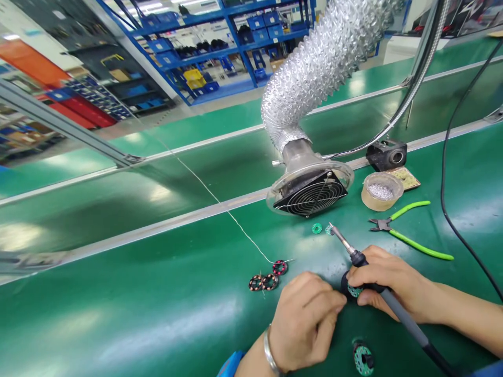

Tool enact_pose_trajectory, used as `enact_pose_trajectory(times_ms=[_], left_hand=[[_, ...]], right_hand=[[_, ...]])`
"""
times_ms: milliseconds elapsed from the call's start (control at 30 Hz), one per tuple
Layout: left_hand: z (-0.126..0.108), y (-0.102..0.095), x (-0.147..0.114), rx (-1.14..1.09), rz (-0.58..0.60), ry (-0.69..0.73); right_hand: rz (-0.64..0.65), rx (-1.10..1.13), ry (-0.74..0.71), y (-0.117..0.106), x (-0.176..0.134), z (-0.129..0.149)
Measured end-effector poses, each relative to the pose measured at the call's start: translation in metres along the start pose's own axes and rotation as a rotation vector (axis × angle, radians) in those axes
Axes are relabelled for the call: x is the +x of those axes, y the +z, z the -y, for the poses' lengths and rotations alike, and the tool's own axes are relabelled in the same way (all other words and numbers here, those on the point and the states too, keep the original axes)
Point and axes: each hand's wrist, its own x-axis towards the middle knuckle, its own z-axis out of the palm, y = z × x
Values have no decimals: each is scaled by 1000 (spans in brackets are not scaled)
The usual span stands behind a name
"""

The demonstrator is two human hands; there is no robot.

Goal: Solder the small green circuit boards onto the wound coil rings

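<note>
My right hand (396, 285) is closed around a soldering iron (396, 309), whose tip points up and away to the left. The fingers of that hand also hold a black round part with a green circuit board (353, 291) on it. My left hand (308, 319) is closed in a pinch at the left edge of that part; anything between its fingertips is hidden. Another round green board with a black piece (363, 359) lies nearer to me. Left of my hands lie copper-wound rings (263, 283) and a red-and-black ring (280, 267), with a thin solder-like wire (239, 225) reaching it.
A fume extractor with a fan grille (314, 195) and a silver duct (314, 68) hangs ahead. Green-handled cutters (411, 230), a tub of metal bits (382, 191) and a black iron stand (387, 155) sit at right. Small green boards (316, 228) lie near the iron's tip.
</note>
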Motion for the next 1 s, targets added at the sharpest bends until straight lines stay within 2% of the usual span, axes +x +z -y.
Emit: enact_pose_trajectory(times_ms=[100, 200, 367, 500, 733, 1000], left_hand=[[1, 4, 1, -42, -4, -225], [4, 12, 3, -58, 49, -299], [6, 23, 2, -99, 7, -298], [5, 23, 1, -98, -14, -291], [9, 17, 6, -308, 2, -320], [13, 16, 7, -300, 9, -266]], right_hand=[[-6, -5, 3, -1, 0, -1], [5, -23, 2, -3, 0, 1], [51, -18, 5, -6, 1, 2], [78, 11, 27, -7, 0, 1], [51, 27, -1, -7, 2, 3], [1, -38, -41, -6, 3, 4]])
